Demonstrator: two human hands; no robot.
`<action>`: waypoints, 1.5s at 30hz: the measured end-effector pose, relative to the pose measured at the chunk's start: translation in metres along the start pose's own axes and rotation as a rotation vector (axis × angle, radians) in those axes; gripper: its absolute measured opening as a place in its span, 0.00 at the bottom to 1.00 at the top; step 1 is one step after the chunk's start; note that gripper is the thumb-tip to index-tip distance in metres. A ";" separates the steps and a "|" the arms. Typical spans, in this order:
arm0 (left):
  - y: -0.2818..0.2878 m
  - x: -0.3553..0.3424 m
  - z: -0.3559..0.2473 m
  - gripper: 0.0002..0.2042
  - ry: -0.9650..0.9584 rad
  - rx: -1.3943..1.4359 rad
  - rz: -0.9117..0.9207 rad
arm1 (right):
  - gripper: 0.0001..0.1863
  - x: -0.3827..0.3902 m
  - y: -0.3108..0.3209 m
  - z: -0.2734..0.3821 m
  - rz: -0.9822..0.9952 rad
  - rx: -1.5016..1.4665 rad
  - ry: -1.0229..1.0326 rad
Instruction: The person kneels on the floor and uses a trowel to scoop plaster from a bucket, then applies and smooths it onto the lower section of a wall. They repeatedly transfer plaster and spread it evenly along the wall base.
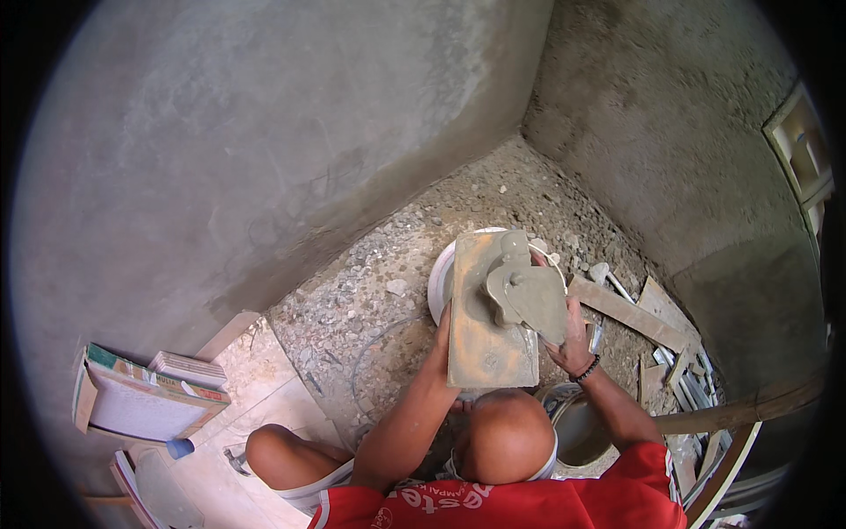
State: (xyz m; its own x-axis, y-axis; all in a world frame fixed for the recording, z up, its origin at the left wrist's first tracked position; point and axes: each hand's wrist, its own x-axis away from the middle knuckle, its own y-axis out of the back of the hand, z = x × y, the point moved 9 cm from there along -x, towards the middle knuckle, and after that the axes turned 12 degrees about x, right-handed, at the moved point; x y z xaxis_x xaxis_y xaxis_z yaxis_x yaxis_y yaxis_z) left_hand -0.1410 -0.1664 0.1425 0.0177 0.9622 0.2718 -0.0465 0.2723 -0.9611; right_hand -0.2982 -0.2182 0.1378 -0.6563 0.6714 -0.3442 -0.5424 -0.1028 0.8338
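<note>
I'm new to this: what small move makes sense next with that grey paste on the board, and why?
Perhaps ease the grey paste leftward, nearer the middle of the board. It hangs past the board's right edge, where it might drop, while the left side carries only thin smears. The left hand holds the board's left edge, and the right hand is beside the overhang.

Left wall (pixel 264 132): smooth, grey, darker along the foot
Right wall (pixel 652 106): rougher, brownish grey, joined to the left wall at a corner
Wall opening (pixel 791 145): pale-framed, close to the right edge
Ground (pixel 352 264): gritty, scattered with pale stones (pixel 397 286)
Floor tiles (pixel 264 379): pale, laid at lower left
Carton (pixel 154 407): tilted near the left wall, just beside stacked slabs (pixel 189 368)
Blue object (pixel 180 448): small, near the carton's lower corner, kind unclear
Plank (pixel 630 313): lying aslant at right, near greyish strips (pixel 696 386)
Pole (pixel 740 411): brown, above scattered scraps
</note>
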 end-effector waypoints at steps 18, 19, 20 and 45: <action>0.045 0.027 -0.075 0.23 -0.293 0.146 0.109 | 0.26 0.003 0.022 -0.027 0.473 0.346 -0.166; 0.049 0.028 -0.079 0.23 -0.330 0.152 0.137 | 0.25 -0.006 0.018 -0.024 0.499 0.348 -0.133; 0.057 0.027 -0.084 0.22 -0.381 0.141 0.121 | 0.25 -0.015 0.013 -0.020 0.525 0.349 -0.099; 0.042 0.084 -0.188 0.26 -1.020 -0.529 0.140 | 0.21 -0.156 -0.121 0.183 0.394 -1.343 -0.300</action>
State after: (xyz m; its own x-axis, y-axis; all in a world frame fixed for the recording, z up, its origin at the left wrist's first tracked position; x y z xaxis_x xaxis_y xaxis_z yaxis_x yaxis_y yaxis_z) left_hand 0.0463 -0.0747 0.1155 -0.7802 0.6055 -0.1569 0.4438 0.3590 -0.8211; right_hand -0.0342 -0.1758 0.1694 -0.8362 0.5459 0.0530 -0.5414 -0.8060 -0.2391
